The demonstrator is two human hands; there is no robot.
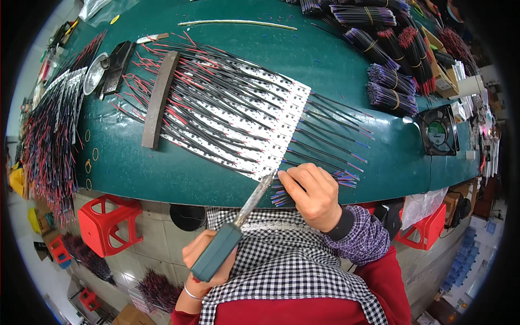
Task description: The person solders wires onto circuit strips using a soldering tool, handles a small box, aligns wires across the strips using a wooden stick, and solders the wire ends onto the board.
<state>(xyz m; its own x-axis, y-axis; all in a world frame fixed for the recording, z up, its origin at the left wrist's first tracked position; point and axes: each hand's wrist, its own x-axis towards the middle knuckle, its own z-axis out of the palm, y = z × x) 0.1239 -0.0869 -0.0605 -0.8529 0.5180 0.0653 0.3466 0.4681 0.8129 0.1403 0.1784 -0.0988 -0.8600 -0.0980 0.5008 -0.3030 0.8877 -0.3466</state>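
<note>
Green and glossy, a worktable (pixel 336 59) stretched out around a white panel (pixel 286 130) that lay flat on it. Beyond the panel to the right were banded bundles of wire (pixel 392 81), and farther right stood a black fan (pixel 439 130). The panel lay just past both hands, its near right corner closest to them. The left hand (pixel 223 271) was wrapped around the handle of a green-handled tool (pixel 218 252) whose metal shaft reached up to that corner. The right hand (pixel 315 196) was just beside the same corner, thumb and forefinger drawn together; what, if anything, they pinched I could not tell. The panel sat at a slant, patterned with small black marks in rows. Black and red leads (pixel 216 108) ran across it, and a grey-brown bar (pixel 161 100) lay over them toward its left end. From its right edge black wires (pixel 327 134) with blue and reddish tips stuck out, spaced apart.
</note>
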